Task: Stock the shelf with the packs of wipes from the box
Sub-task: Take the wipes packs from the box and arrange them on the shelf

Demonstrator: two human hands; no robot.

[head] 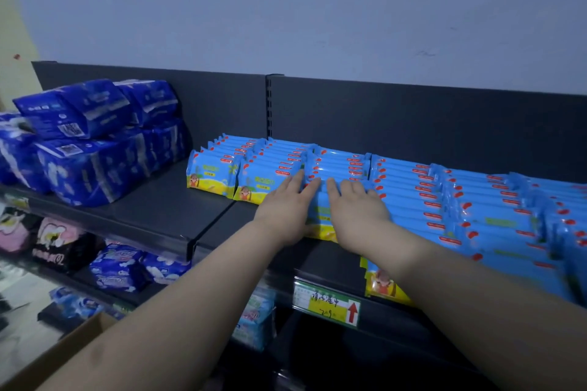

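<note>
Light-blue packs of wipes (409, 190) stand in several rows, front to back, on the dark top shelf (165, 216). My left hand (287, 211) lies flat with straight fingers on the front packs of the third row (336, 165). Beside it, my right hand (357, 209) lies on the same row, fingers extended over the pack tops. Between the two hands shows the yellow-and-blue face of the front pack (324, 225). A corner of the cardboard box (63, 352) appears at the lower left.
Dark-blue bagged packs (85, 143) are stacked on the shelf's left end, with bare shelf between them and the wipes. A yellow price tag with a red arrow (327, 303) hangs on the shelf edge. Lower shelves hold other packaged goods (120, 267).
</note>
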